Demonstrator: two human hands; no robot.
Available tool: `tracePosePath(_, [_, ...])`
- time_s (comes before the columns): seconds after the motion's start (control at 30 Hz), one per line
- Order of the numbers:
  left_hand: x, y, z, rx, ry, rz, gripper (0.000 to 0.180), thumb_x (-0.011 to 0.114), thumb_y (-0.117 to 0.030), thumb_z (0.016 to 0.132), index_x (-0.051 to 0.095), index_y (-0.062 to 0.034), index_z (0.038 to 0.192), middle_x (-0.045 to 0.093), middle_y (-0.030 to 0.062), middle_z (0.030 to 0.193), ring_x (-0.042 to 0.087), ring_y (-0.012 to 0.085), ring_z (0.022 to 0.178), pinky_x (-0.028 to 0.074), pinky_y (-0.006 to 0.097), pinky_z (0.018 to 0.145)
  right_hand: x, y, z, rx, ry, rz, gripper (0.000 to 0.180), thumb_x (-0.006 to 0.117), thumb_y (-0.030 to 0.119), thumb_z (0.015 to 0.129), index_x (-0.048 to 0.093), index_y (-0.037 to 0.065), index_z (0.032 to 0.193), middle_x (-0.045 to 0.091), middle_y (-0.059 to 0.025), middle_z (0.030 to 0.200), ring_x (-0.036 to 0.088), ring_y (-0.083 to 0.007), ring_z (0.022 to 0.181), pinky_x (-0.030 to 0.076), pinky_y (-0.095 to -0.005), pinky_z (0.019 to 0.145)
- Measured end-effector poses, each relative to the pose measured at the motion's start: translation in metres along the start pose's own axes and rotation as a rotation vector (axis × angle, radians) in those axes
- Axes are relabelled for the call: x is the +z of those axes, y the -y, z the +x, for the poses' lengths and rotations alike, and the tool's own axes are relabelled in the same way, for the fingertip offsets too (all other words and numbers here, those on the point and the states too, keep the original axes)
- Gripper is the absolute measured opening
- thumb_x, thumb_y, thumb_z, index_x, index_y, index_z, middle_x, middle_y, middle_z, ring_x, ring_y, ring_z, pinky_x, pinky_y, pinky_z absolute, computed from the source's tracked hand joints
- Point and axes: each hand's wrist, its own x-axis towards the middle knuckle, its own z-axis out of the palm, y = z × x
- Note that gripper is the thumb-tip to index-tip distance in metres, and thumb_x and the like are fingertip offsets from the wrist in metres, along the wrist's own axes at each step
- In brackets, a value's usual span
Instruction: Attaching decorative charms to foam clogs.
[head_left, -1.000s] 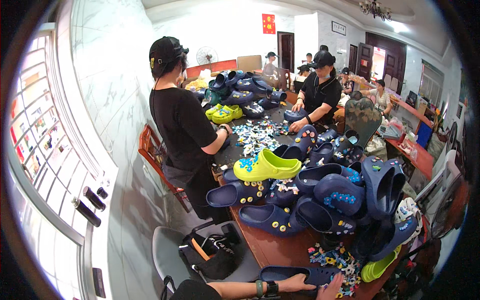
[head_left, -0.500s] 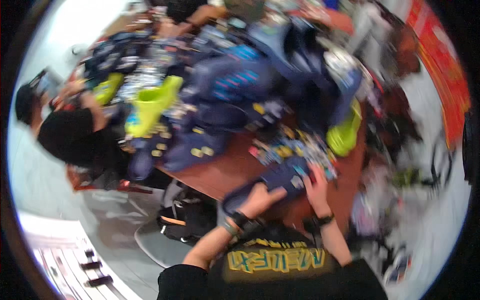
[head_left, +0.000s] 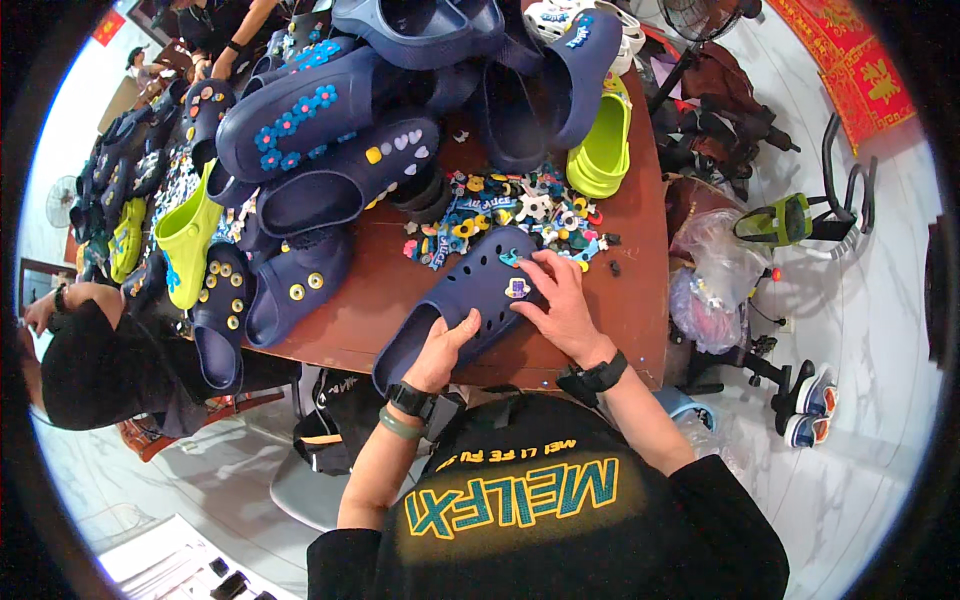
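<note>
A navy clog with round holes lies tilted at the table's front edge, its toe pointing away to the right. My left hand is closed round its heel side, thumb on top. At the toe, my right hand grips the far right side with thumb and fingers apart. Between them sits a white-and-purple charm; a blue charm is by the fingertips. Whether the right fingers also pinch something small is hidden. Just beyond the toe lies a pile of colourful charms.
Navy clogs are heaped at the back left of the brown table, several with charms. Lime clogs stand at the back right and left. Another person sits at left. A plastic bag hangs at right.
The earlier frame is blurred and the view has shifted. Both hands stay on the navy clog; the right hand's fingers now bend over its toe side, near the charms.
</note>
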Motion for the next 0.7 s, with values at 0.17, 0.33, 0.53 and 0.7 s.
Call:
tracePosePath(0.17, [0.0, -0.006, 0.0, 0.077, 0.035, 0.063, 0.045, 0.057, -0.026, 0.094, 0.047, -0.0028, 0.13, 0.055, 0.0062, 0.125, 0.052, 0.0184, 0.114, 0.041, 0.034, 0.098, 0.008, -0.009, 0.006, -0.411, 0.027, -0.296, 0.044, 0.076, 0.019, 0.073, 0.059, 0.004, 0.111, 0.051, -0.0125, 0.114, 0.049, -0.0317, 0.101, 0.043, -0.0391, 0.089])
tracePosePath(0.33, [-0.005, -0.001, 0.001, 0.016, -0.002, 0.027, 0.041, 0.056, -0.023, 0.094, 0.048, -0.004, 0.13, 0.056, 0.0053, 0.124, 0.053, 0.018, 0.112, 0.042, 0.034, 0.096, 0.015, 0.003, 0.018, -0.349, 0.027, -0.153, 0.036, 0.073, 0.022, 0.076, 0.052, 0.0, 0.095, 0.053, -0.0157, 0.1, 0.05, -0.034, 0.096, 0.046, -0.0374, 0.082])
tracePosePath(0.53, [-0.007, 0.002, 0.006, -0.002, -0.02, 0.006, 0.039, 0.056, -0.022, 0.094, 0.049, -0.0039, 0.128, 0.056, 0.0049, 0.122, 0.054, 0.0178, 0.11, 0.044, 0.034, 0.094, 0.04, -0.011, 0.024, -0.38, -0.177, -0.356, 0.028, 0.073, 0.022, 0.075, 0.049, 0.008, 0.072, 0.048, -0.009, 0.074, 0.051, -0.0264, 0.073, 0.046, -0.0389, 0.066])
tracePosePath(0.7, [-0.009, 0.0, 0.005, 0.013, -0.027, 0.004, 0.039, 0.059, -0.022, 0.093, 0.051, -0.0033, 0.126, 0.058, 0.005, 0.12, 0.056, 0.0162, 0.107, 0.044, 0.032, 0.093, 0.044, -0.017, 0.013, -0.444, -0.226, -0.187, 0.036, 0.075, 0.02, 0.073, 0.042, 0.012, 0.061, 0.042, -0.0043, 0.062, 0.045, -0.0256, 0.058, 0.037, -0.0379, 0.055])
